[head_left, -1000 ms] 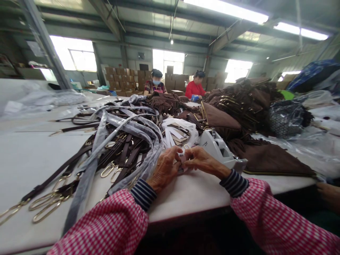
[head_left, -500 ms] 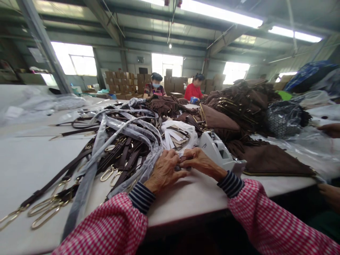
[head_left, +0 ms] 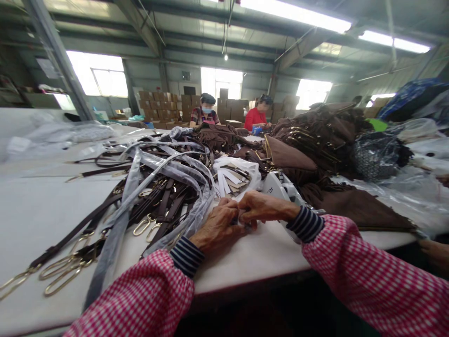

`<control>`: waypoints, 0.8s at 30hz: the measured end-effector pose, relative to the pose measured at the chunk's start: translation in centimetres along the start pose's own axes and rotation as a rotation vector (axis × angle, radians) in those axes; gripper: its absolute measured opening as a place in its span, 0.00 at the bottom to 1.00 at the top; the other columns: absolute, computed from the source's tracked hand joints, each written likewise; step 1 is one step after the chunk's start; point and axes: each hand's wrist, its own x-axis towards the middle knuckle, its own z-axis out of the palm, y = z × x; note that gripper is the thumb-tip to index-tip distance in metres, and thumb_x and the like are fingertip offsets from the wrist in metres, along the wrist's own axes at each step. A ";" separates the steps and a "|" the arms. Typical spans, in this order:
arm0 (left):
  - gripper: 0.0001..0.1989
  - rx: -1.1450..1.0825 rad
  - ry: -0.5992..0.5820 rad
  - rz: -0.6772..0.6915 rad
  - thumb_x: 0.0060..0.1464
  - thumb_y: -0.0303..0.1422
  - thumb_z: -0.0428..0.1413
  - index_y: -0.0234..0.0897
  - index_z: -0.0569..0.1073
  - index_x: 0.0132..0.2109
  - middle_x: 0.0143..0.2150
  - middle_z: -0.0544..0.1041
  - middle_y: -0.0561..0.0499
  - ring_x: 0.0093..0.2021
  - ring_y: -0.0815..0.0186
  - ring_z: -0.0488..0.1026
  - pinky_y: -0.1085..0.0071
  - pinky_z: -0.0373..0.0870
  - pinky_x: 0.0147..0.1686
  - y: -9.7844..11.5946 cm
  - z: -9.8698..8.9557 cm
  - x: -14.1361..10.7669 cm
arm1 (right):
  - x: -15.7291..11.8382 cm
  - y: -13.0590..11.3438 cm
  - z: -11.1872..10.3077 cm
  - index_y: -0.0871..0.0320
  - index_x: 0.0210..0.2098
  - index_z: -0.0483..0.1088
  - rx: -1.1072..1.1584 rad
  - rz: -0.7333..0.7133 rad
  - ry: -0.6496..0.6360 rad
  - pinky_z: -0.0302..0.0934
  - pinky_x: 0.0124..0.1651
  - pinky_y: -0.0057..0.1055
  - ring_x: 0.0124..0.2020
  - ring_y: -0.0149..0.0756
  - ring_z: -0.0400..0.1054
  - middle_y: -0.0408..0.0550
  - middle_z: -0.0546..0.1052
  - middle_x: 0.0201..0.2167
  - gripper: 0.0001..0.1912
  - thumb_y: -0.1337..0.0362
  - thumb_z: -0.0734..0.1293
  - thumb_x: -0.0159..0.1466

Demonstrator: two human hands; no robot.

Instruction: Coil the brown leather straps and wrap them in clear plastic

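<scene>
My left hand (head_left: 219, 225) and my right hand (head_left: 264, 207) meet over the table near its front edge, fingers bent together around a small item that they mostly hide. What that item is cannot be made out. Just behind them lies a white plastic bag (head_left: 257, 174) with white and grey strips (head_left: 229, 180) on it. A white dispenser-like holder (head_left: 274, 187) stands beside my right hand, partly covered by it. To the left of my left hand spread dark brown straps (head_left: 168, 201) with gold clasps, some wrapped in clear plastic (head_left: 131, 187).
Brown bags (head_left: 322, 135) are heaped at the back right, and a flat brown pouch (head_left: 361, 206) lies nearer. Clear plastic (head_left: 403, 187) covers the right side. Two people sit across the table (head_left: 42, 201). Another person's hand (head_left: 435, 250) shows at the right edge.
My right hand has risen slightly and turned over the small item, its wrist now covering more of the white holder. My left hand stays nearly in place. The other person's upper hand has drawn back rightward.
</scene>
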 end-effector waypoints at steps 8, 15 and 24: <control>0.07 0.050 -0.098 0.067 0.61 0.34 0.59 0.41 0.80 0.45 0.45 0.75 0.46 0.51 0.53 0.67 0.60 0.65 0.54 -0.5 -0.5 -0.1 | -1.0 -0.7 1.0 0.61 0.23 0.72 -0.340 -0.131 0.118 0.50 0.30 0.28 0.22 0.27 0.60 0.40 0.71 0.19 0.10 0.74 0.68 0.61; 0.10 0.043 -0.066 0.074 0.62 0.25 0.52 0.40 0.72 0.32 0.38 0.74 0.50 0.44 0.59 0.69 0.61 0.64 0.54 -0.9 0.5 0.1 | -2.6 -0.5 5.5 0.61 0.41 0.73 -0.780 -0.181 0.324 0.53 0.33 0.34 0.34 0.41 0.71 0.56 0.79 0.39 0.11 0.79 0.62 0.65; 0.04 -0.087 -0.112 0.042 0.57 0.24 0.58 0.37 0.74 0.36 0.44 0.77 0.48 0.49 0.58 0.71 0.59 0.63 0.59 -1.3 -0.2 0.0 | -4.9 0.7 8.6 0.64 0.54 0.68 -0.806 -0.145 0.391 0.67 0.42 0.35 0.44 0.44 0.72 0.57 0.76 0.46 0.20 0.76 0.61 0.63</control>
